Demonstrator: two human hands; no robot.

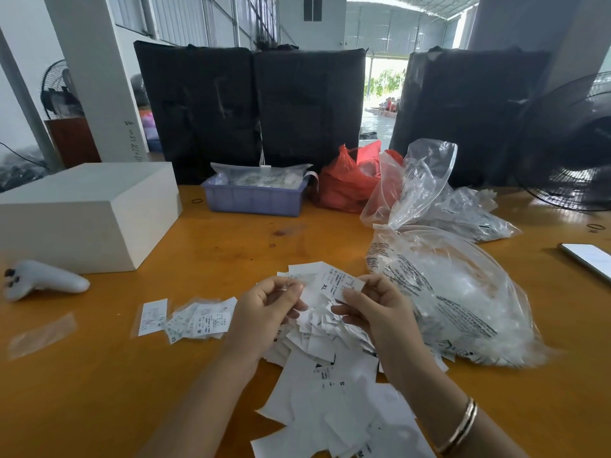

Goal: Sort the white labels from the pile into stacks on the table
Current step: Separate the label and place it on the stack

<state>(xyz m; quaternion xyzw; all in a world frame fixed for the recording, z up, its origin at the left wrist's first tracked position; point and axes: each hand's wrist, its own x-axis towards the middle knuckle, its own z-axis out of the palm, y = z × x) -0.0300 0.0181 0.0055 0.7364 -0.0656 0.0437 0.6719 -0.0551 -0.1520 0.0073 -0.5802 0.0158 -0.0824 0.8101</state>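
Observation:
A loose pile of white labels (325, 375) covers the orange table (99, 391) in front of me. My right hand (373, 307) pinches a white label marked XL (335, 285) above the pile. My left hand (266, 304) pinches a small piece of clear film or label (292, 285) right beside it. To the left lie a single label (152, 317) and a small stack of labels marked M (201, 320), both flat on the table.
A white box (86, 216) and a white controller (43, 279) sit at the left. A blue tray (256, 195), a red bag (350, 180) and clear plastic bags (456, 292) stand behind and right of the pile. A phone (588, 259) lies far right, with a fan (575, 143) behind it.

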